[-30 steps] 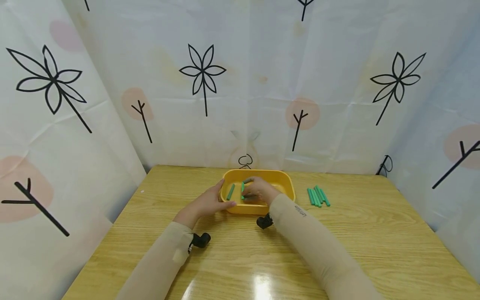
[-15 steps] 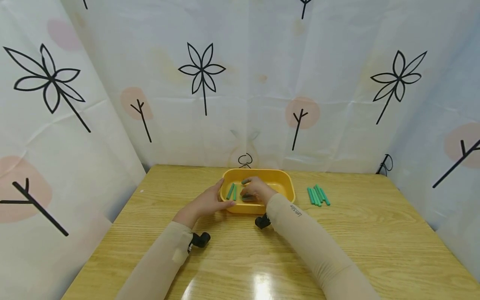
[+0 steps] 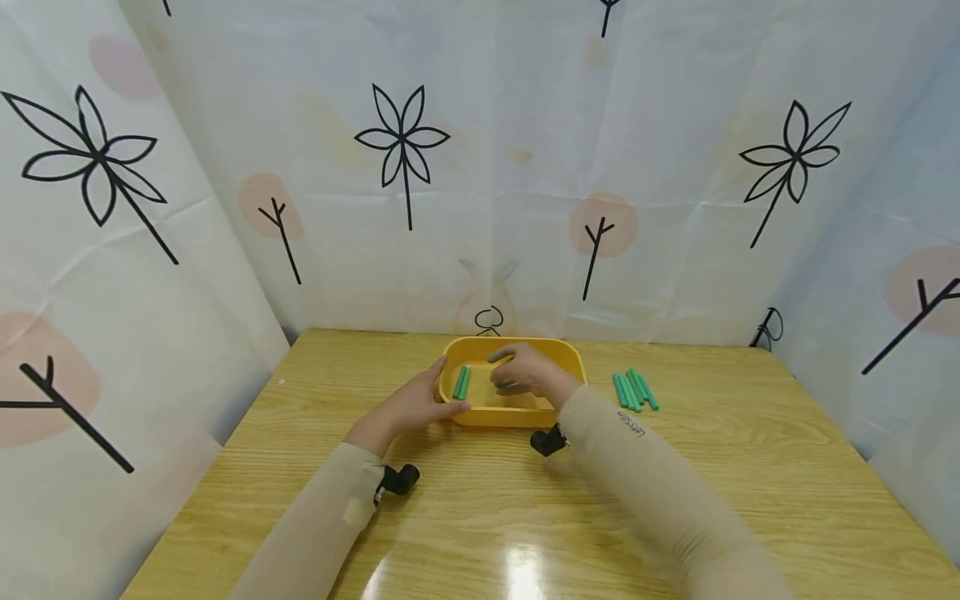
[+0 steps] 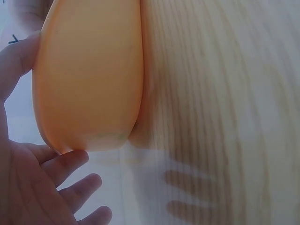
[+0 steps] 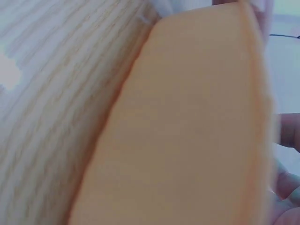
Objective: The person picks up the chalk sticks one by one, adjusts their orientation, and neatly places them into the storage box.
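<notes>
Two Green Sticks (image 3: 462,383) Have Come Closer Together

Compared with half a second ago, the sticks lie nearly parallel, side by side, and the right hand (image 3: 528,371) has moved a little away from them, toward the right. The left hand stays at its place.

The left hand (image 3: 408,406) grasps the left end of the yellow tray (image 3: 502,417), with the thumb at the near side. The right hand is released: its thumb and fingers stand apart over the tray, and I see nothing between them.

I judge that the step is to arrange sticks in a row. To do it well, one should keep the tray steady with the left hand, push each stick only gently by its middle, and lift the fingers clear, so that the neighbour does not roll.

Both sticks lie on the tray's floor near its left end, between the two hands, just left of the right fingertips and apart from them. More sticks (image 3: 635,390) lie on the table (image 3: 480,500), to the right of the tray.
</notes>
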The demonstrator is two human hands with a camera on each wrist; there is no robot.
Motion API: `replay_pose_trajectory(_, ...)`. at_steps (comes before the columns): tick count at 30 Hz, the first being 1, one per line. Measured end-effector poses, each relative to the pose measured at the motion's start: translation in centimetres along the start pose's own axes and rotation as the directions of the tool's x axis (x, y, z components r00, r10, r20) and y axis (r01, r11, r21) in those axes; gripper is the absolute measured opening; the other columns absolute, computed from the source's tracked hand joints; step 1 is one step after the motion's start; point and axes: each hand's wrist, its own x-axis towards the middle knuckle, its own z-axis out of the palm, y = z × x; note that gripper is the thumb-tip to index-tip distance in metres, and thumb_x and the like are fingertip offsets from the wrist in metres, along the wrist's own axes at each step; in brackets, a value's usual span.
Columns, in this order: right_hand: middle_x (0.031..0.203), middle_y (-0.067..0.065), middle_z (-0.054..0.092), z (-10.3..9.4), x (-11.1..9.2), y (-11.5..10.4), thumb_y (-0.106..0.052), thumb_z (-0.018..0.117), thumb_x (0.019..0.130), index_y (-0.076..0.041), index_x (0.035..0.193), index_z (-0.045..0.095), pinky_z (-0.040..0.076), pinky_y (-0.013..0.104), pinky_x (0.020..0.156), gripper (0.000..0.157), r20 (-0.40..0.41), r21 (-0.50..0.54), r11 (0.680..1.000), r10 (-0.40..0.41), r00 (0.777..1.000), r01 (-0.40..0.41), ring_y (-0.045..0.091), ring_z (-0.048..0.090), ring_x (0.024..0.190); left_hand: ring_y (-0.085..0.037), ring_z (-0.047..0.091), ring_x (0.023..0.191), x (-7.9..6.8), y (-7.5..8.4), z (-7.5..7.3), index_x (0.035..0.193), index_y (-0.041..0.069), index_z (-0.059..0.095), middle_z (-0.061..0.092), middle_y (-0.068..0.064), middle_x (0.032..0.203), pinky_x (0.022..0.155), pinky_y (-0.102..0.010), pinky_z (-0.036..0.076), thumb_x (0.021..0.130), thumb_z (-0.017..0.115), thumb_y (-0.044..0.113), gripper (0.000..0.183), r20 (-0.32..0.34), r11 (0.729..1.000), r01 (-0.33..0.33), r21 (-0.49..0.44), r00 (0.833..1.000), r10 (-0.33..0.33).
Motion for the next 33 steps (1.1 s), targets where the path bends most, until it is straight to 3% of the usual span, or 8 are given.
replay_pose_trajectory(5,0.116,0.021,0.058,-1.3,-1.4,-0.8,0.001,0.062,0.095,0.008,0.14,0.048,0.05,0.051,0.097,0.048,0.037,-0.027,0.999,-0.04,0.999,0.041,0.042,0.06,0.109,-0.021,0.061,0.106,-0.2,0.2,-0.1,0.162,0.011,0.006,0.043,-0.018,0.151,0.106,-0.047,0.042,0.088,0.072,0.055,0.109,0.007,1.0,0.019,-0.013,1.0,-0.019)
replay_pose_trajectory(15,0.116,0.019,0.054,-4.6,-3.8,-1.9,0.003,0.061,0.097,0.006,0.133,0.052,0.05,0.052,0.097,0.037,0.033,-0.031,0.996,-0.083,0.996,0.084,0.03,0.062,0.095,-0.022,0.061,0.11,-0.3,0.2,-0.2,0.162,0.01,0.007,0.037,-0.018,0.155,0.109,-0.048,0.039,0.085,0.072,0.06,0.113,-0.003,1.0,0.021,-0.016,1.0,-0.021)
replay_pose_trajectory(23,0.12,0.021,0.052,-7.4,-5.4,-2.1,0.001,0.059,0.098,0.007,0.136,0.049,0.052,0.048,0.096,0.039,0.011,-0.101,0.991,-0.093,0.996,0.093,0.03,0.062,0.097,-0.029,0.049,0.13,-0.3,0.4,-0.1,0.162,0.01,0.007,0.025,-0.018,0.162,0.113,-0.05,0.033,0.086,0.073,0.056,0.111,-0.006,1.0,0.016,-0.014,1.0,-0.017)
replay_pose_trajectory(28,0.122,0.023,0.053,-9.1,-6.3,-2.1,0.001,0.059,0.099,0.009,0.137,0.049,0.052,0.048,0.096,0.04,0.001,-0.134,0.985,-0.113,0.994,0.112,0.038,0.059,0.109,-0.028,0.05,0.128,-0.3,0.3,0.0,0.162,0.01,0.007,0.028,-0.018,0.161,0.113,-0.049,0.034,0.085,0.072,0.061,0.113,-0.005,1.0,0.016,-0.007,1.0,-0.016)
replay_pose_trajectory(33,0.123,0.027,0.054,-10.4,-7.2,-1.9,0.0,0.059,0.099,0.011,0.138,0.047,0.049,0.051,0.099,0.042,-0.012,-0.178,0.978,-0.111,0.994,0.107,0.035,0.06,0.105,-0.028,0.05,0.13,-0.3,0.3,-0.2,0.162,0.01,0.006,0.028,-0.018,0.161,0.113,-0.049,0.033,0.085,0.072,0.061,0.113,-0.001,1.0,0.016,-0.008,1.0,-0.016)
